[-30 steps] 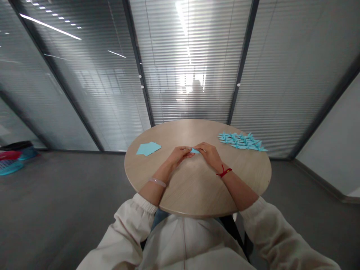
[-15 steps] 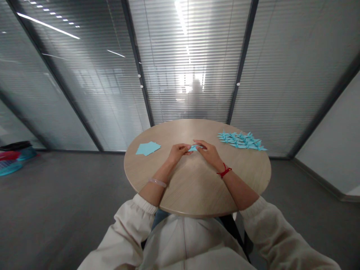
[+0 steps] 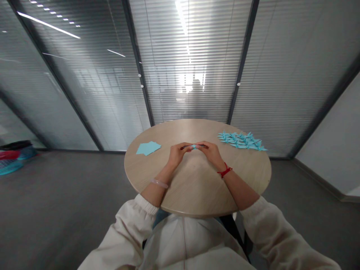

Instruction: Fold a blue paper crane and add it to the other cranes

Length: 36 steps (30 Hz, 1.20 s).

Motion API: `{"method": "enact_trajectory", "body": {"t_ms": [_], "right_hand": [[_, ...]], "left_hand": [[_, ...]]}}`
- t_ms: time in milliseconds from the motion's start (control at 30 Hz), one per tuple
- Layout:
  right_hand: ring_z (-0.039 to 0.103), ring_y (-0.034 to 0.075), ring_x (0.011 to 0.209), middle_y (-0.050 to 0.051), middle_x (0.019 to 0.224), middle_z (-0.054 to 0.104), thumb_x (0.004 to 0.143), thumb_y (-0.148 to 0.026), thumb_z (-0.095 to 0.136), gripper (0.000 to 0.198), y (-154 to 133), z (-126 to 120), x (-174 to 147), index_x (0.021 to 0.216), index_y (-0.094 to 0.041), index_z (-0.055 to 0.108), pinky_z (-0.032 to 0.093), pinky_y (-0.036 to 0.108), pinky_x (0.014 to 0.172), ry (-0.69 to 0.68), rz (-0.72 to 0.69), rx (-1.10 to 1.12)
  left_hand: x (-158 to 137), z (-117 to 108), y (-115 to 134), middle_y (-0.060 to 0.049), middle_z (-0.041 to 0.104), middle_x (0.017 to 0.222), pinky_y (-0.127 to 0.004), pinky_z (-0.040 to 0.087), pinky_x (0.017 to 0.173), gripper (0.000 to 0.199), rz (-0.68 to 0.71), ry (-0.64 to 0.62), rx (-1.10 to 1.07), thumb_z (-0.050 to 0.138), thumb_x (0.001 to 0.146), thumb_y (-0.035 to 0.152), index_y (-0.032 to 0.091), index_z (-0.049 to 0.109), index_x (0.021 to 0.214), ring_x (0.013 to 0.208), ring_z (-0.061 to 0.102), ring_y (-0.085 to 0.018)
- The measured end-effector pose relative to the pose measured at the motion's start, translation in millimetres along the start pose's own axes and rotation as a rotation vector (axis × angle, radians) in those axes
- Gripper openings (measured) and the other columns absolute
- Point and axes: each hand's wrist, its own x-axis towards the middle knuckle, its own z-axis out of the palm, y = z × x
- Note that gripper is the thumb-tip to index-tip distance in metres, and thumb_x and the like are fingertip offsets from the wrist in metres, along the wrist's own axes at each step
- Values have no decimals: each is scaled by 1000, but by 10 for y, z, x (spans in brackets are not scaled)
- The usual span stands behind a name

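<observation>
A small piece of folded light-blue paper (image 3: pixel 194 147) is pinched between my two hands above the middle of the table. My left hand (image 3: pixel 179 152) grips its left side with thumb and fingers, and my right hand (image 3: pixel 209 152) grips the right side. The fingertips of both hands nearly meet and cover most of the paper, so its folds cannot be made out. To the left lie flat light-blue paper sheets (image 3: pixel 148 148), overlapping one another. On the right, several folded blue paper cranes (image 3: pixel 240 140) sit close together in rows.
The round wooden table (image 3: pixel 197 187) has its near edge close to my body. Behind it stands a glass wall with blinds (image 3: pixel 194 48). On the floor at far left are a dark-lined bin (image 3: pixel 24 149) and a blue basket (image 3: pixel 9 167).
My hands have drawn closer together, and their fingers now cover more of the folded paper. The sheets and the cranes have stayed in place.
</observation>
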Motion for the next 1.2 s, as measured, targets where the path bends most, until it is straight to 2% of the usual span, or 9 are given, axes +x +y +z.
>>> {"method": "enact_trajectory", "body": {"t_ms": [400,633,833,1200], "right_hand": [[69,22,84,6,91,76,84,-46,62,28,-36,-7,-17,87,-23,76,53,34,79,43,-25,-53],[69,22,83,7,90,76,84,-46,61,29,-40,-4,-3,86,-22,76,54,34,77,64,-38,-94],[69,22,81,8,89,76,83,-45,62,28,-72,0,-7,86,-20,75,54,34,78,61,-53,-110],[67,19,78,5,84,74,82,-40,60,24,-26,-5,-1,82,-19,73,52,31,76,27,-9,-70]], "left_hand": [[-12,0,42,-9,75,84,-29,56,71,33,-26,-3,-49,65,78,45,14,74,86,72,69,-19],[-7,9,27,-8,74,79,-28,54,70,39,7,-4,-8,63,80,51,14,73,86,71,69,-19],[-22,17,54,-8,73,81,-27,53,70,38,20,-8,40,60,82,50,14,72,87,72,68,-18],[-26,16,55,-10,71,84,-28,55,66,49,-21,-140,-54,56,83,59,11,68,87,72,69,-19]]}}
